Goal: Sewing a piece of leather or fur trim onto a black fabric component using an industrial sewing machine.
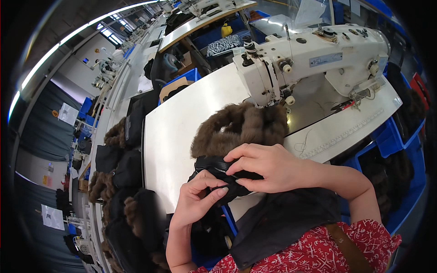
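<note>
My left hand (198,202) pinches the edge of a black piece (214,164) with a zipper, thumb and forefinger pressed on it near the lower edge. Just to the right, my right hand (268,168) grips the same black piece along the zipper, fingers curled over it. A brown fluffy fur piece (218,136) with a loop shape is beside the black piece and reaches under the needle area of a white sewing machine (318,59). The black piece lies at the front edge of the white worktable (168,136). Whether the zipper is open is unclear.
Black items with brown fur (127,168) are piled along the left. Blue bins (409,177) holding dark material are at the right. Red-handled scissors (341,106) and a ruler strip (341,132) are on the machine table. More workbenches (205,13) stretch into the background.
</note>
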Demonstrator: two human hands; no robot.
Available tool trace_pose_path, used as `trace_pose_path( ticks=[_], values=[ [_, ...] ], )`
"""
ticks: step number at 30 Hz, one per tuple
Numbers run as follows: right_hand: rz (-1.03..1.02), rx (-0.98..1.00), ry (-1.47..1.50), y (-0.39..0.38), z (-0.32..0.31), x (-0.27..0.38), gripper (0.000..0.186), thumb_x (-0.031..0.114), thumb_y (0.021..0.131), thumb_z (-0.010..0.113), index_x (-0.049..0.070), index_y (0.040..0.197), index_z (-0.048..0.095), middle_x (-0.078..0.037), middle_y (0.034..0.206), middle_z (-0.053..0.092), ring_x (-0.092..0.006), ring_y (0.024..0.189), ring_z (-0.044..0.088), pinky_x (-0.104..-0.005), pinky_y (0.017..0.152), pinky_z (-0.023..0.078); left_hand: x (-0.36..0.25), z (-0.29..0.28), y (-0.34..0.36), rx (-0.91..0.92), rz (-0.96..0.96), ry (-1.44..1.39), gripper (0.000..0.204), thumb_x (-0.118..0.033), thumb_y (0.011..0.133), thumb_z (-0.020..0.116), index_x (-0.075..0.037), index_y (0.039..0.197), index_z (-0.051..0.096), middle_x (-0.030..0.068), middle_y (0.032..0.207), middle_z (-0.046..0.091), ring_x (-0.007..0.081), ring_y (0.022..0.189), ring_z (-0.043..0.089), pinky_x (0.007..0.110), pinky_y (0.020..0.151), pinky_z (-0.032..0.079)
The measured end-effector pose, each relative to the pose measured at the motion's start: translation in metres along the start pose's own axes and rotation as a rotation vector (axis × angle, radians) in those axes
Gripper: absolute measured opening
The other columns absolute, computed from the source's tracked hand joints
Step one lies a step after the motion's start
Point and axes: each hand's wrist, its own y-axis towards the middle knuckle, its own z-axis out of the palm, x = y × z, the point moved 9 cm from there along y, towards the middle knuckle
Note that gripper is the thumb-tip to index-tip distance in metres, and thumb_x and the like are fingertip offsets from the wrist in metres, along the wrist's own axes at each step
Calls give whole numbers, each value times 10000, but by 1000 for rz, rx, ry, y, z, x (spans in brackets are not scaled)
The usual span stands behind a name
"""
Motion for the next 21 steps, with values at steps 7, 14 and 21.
trace_pose_path(
  ticks=[7, 14, 21],
  values=[
    [-147, -104, -423, 0, 15, 11, 137, 187, 749, 737, 176, 875, 686, 32, 1152, 609, -180, 822, 530, -323, 771, 416, 26, -7, 1, -71, 176, -560, 60, -47, 857, 719, -3, 887, 693, 50, 868, 569, 169, 809, 519, 346, 919, 462],
    [-118, 15, -313, 2, 7, 1, 113, 180, 778, 699, 138, 883, 691, -28, 1114, 593, -225, 948, 566, -357, 836, 441, 30, -7, -6, -107, 300, -493, 105, -69, 845, 731, -15, 901, 659, 63, 832, 563, 192, 807, 518, 503, 1013, 458],
    [-32, 204, 18, 25, 16, 16, 141, 135, 895, 639, 50, 997, 684, -82, 1014, 631, -265, 897, 620, -363, 770, 508, 20, -10, -11, -95, 372, -437, 123, -2, 820, 728, -20, 898, 635, 73, 846, 570, 211, 850, 547, 499, 1029, 444]
  ],
)
